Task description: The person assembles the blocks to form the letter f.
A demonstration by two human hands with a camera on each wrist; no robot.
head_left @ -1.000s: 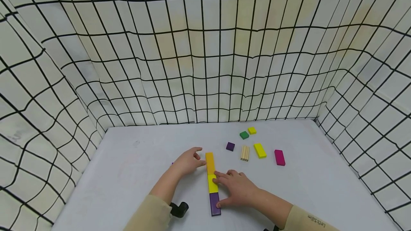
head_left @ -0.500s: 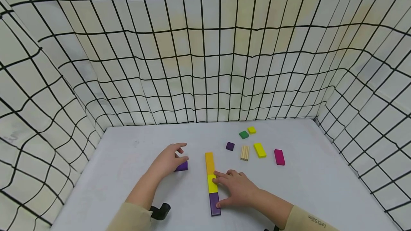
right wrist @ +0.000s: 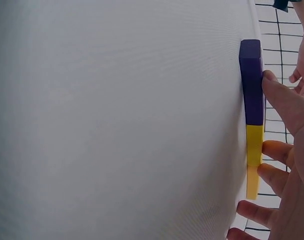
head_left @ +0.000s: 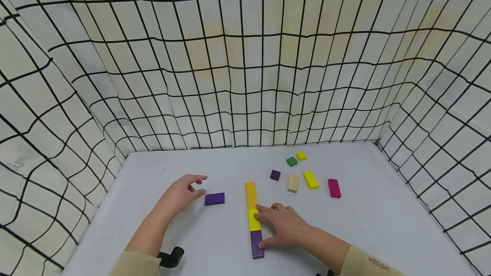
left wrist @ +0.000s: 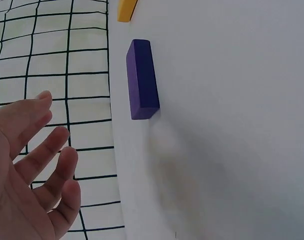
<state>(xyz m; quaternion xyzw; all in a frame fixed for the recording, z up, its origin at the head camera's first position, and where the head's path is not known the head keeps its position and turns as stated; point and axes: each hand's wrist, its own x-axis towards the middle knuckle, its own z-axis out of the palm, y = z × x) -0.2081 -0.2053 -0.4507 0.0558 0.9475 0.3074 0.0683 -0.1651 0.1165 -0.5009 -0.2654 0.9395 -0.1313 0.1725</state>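
Three blocks lie end to end in a straight row on the white table: an orange block [head_left: 251,195] at the far end, a yellow block [head_left: 254,219] in the middle and a purple block [head_left: 257,244] nearest. My right hand [head_left: 284,227] rests against the row's right side, fingers spread, thumb at the purple block and fingertips at the yellow one. Left of the row lies a separate purple block [head_left: 215,199]. My left hand [head_left: 180,193] holds nothing and hovers just left of that block, fingers loosely bent; the left wrist view shows its palm [left wrist: 12,185] apart from the block.
Back right on the table [head_left: 364,225] lie a dark purple cube [head_left: 275,175], a ridged wooden block [head_left: 293,183], a yellow block [head_left: 310,179], a magenta block [head_left: 334,188], a green block [head_left: 292,161] and a small yellow block [head_left: 301,156]. Black netting [head_left: 263,93] over white cloth surrounds the table.
My left hand has moved left, away from the row and past the separate purple block, which now shows fully. My right hand and the row have stayed in place.
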